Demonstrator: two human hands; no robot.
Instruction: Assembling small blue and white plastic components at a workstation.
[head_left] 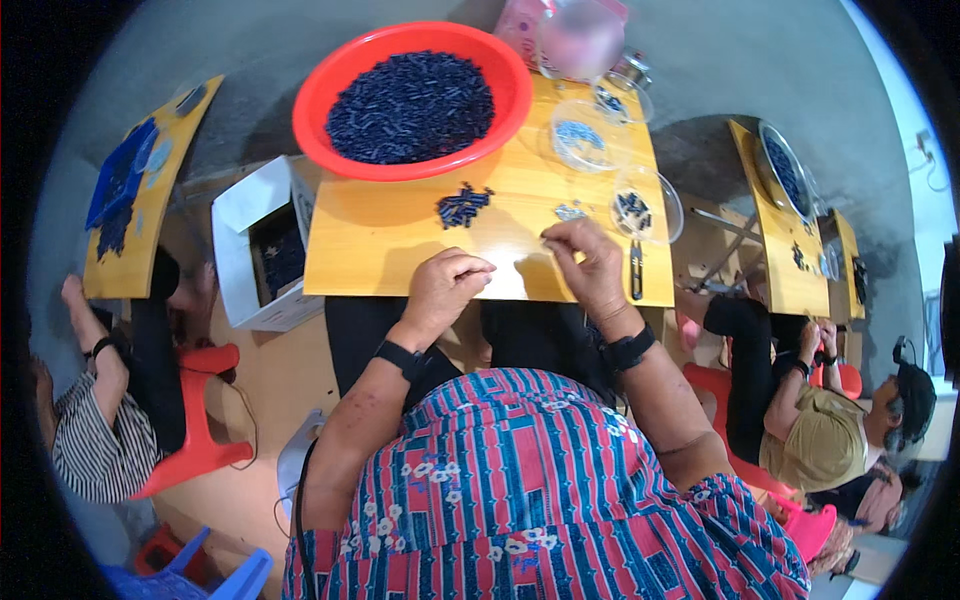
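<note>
My left hand, on the near side of the red basin, has thumb and fingertips pressed together; my right hand, to the basin's near right, pinches likewise. I cannot tell what either holds. On the worktop, a small pile of dark pieces lies just nearer me than the basin. A clear tub at its near right holds a few more. With the basin heaped, I judge most work remains.

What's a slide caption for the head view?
Left hand and right hand at a table, a small pile of dark pieces and a red basin of similar ones beyond.
</note>
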